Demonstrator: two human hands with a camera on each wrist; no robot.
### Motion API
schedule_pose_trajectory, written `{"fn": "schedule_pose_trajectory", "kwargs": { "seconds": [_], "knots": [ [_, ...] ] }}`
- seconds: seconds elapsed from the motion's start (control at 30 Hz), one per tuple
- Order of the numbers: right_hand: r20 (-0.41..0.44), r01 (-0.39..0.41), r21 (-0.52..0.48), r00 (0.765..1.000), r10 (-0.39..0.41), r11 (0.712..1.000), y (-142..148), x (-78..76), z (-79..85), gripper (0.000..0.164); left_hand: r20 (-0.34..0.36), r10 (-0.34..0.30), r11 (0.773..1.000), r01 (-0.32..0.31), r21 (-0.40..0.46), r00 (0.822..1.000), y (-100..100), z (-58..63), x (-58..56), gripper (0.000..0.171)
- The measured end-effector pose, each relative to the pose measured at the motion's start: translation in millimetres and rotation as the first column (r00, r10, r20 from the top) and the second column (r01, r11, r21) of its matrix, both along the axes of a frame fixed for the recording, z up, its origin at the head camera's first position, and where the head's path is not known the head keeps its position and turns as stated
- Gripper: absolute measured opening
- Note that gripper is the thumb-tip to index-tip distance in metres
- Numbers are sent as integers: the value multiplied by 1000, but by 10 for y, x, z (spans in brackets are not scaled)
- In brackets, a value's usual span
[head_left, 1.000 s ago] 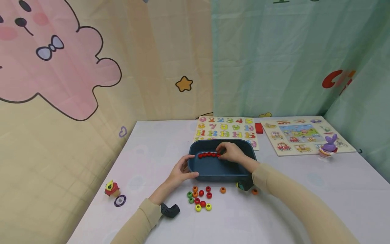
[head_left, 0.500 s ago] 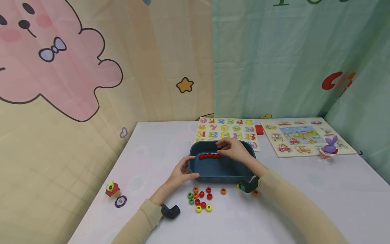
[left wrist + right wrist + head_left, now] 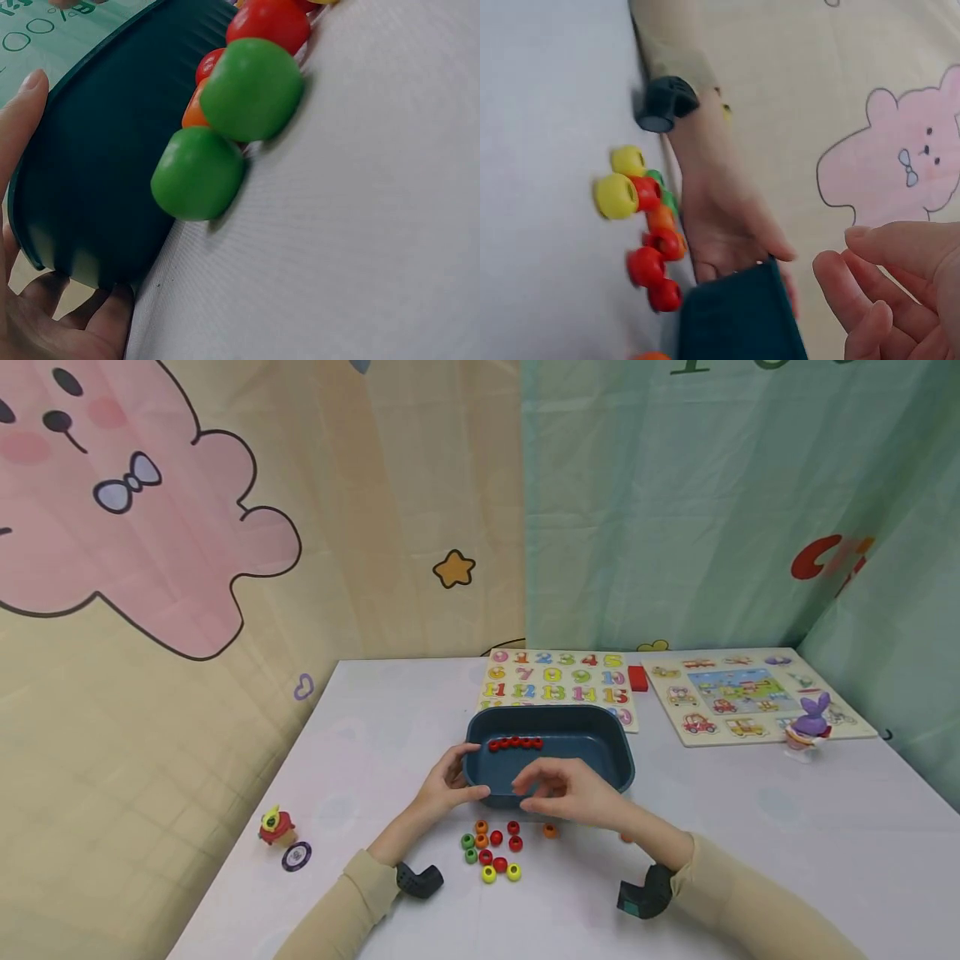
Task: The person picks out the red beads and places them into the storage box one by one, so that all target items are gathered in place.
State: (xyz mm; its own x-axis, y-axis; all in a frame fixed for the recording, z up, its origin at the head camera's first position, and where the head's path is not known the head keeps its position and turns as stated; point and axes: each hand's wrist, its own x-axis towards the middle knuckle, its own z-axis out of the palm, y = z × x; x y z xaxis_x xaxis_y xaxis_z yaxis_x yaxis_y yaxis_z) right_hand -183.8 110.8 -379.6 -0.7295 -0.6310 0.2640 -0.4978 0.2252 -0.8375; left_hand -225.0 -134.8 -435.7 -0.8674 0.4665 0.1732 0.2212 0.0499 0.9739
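My left hand [image 3: 444,783] grips the left end of a dark blue tray [image 3: 577,750], its thumb at the near corner; the left wrist view shows the fingers around the tray's end. Inside, along the far side, lies a row of red beads [image 3: 515,743]. Over the tray's near edge, my right hand [image 3: 573,792] has loosely bent fingers with nothing between them. On the table in front of the tray are loose red beads [image 3: 485,857], green beads [image 3: 199,174], yellow beads [image 3: 616,196] and orange beads [image 3: 551,831].
Behind the tray lies a number puzzle board [image 3: 555,675], with a red block [image 3: 637,678] beside it. A vehicle puzzle board [image 3: 667,697] and a purple rabbit toy [image 3: 812,720] are at the right. A small toy [image 3: 277,827] and a round token [image 3: 297,856] sit at the left.
My right hand has left the end of the red bead row and drawn back toward the tray's near edge, its fingers now empty. My left hand stays on the tray.
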Motion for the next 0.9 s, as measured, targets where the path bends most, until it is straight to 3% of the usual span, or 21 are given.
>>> {"fn": "schedule_pose_trajectory", "kwargs": {
  "seconds": [0.13,0.33,0.6,0.9],
  "knots": [
    [33,-42,50,999,41,998,-15,51,-272,23,-10,-1,1000,1,3,1000,-1,2,-1,68],
    [49,-45,111,998,40,993,-71,134,-498,26,-12,9,1000,-9,-4,1000,4,2,0,69],
    [33,-9,152,999,4,988,-118,131,-694,25,-5,9,1000,-9,-12,1000,-6,-5,-4,68],
    [-38,37,159,999,-31,987,-143,110,-788,22,-6,16,1000,-17,-23,1000,-3,-2,-3,69]
  ]
}}
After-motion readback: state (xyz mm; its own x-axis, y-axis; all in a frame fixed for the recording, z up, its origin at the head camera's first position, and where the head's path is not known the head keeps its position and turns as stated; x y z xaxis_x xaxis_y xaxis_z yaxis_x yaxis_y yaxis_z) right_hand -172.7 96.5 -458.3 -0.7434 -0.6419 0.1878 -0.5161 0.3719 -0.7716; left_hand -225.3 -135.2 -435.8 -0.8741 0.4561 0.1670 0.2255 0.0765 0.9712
